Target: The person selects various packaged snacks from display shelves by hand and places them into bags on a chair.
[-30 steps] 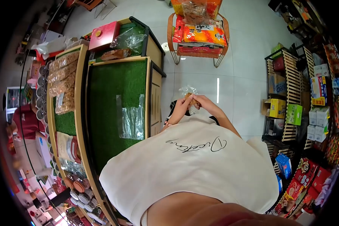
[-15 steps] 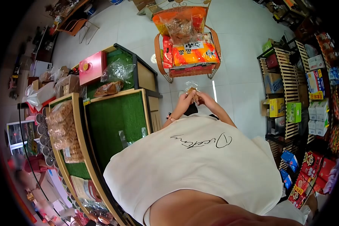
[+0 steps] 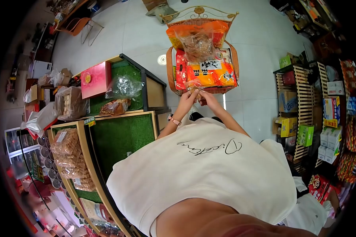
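Head view, left hand (image 3: 189, 97) meeting right hand (image 3: 207, 98) (forearms (image 3: 229, 120) converging); bag (image 3: 193, 84) held

The orange package (image 3: 222, 71) on the far chair (image 3: 235, 59) reads "旺旺". Cursive on the white shirt (image 3: 201, 173) starts with "D"; print on the cardboard box (image 3: 287, 101) at right starts with "Ga", the rest unclear.
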Tool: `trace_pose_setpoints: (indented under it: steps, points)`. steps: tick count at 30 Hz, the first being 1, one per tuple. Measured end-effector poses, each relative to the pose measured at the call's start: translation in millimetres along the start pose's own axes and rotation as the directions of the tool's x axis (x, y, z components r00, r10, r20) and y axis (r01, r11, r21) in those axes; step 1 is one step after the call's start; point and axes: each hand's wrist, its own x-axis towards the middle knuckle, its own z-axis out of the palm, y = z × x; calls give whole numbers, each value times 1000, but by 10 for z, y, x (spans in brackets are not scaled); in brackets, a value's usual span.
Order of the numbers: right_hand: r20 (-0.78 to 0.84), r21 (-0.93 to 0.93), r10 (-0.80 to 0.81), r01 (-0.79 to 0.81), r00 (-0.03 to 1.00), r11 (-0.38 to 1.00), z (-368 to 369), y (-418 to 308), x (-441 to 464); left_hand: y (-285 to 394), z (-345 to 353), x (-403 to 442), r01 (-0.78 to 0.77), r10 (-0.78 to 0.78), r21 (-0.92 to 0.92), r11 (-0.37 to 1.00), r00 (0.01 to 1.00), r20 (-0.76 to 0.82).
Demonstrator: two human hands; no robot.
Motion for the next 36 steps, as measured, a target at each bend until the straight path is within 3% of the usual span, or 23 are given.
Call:
trace_pose_setpoints:
  steps: [3,5,11,16,17,20,23,26,30,33,36]
  points:
    - [-16,11,3,-3,1000,1000,-20,-33,189,-9,-32,120,44,-44,-25,999,999,-20]
    - [-20,-39,-9,8,1000,999,-59,-43,208,-11,-80,228,17,-17,76,997,1000,1]
    - [-72,73,14,-8,997,997,-233,-253,441,114,-17,652,-9,5,138,990,1000,24]
    - [-61,-46,-71,68,996,997,-444,-665,874,447,17,1142,-33,52,260,965,996,-67]
    - [-45,-44,-88,87,995,995,-478,-774,1009,530,-14,1271,3,16,228,974,997,-81]
    - [70,-37,-174,177,982,983,-582,-1205,1392,929,-32,1666,-174,178,62,983,982,-69]
    - [8,-59,-193,193,981,979,-694,-1514,1918,928,-163,2292,-91,86,-172,981,996,-38]
    - [-53,-31,-154,152,987,988,-691,-1820,2061,1487,-41,2424,-49,63,73,996,976,-209]
    - [-13,-66,-88,87,996,994,-817,-1965,2351,1262,-86,2820,-41,22,-73,997,970,-242]
    - [-21,-58,-71,70,997,996,-874,-1907,2392,1156,-132,2855,118,-148,-406,906,988,-41]
    - [-25,-11,-113,113,993,994,-888,-1725,2444,968,-51,2764,80,-130,-496,865,989,-67]
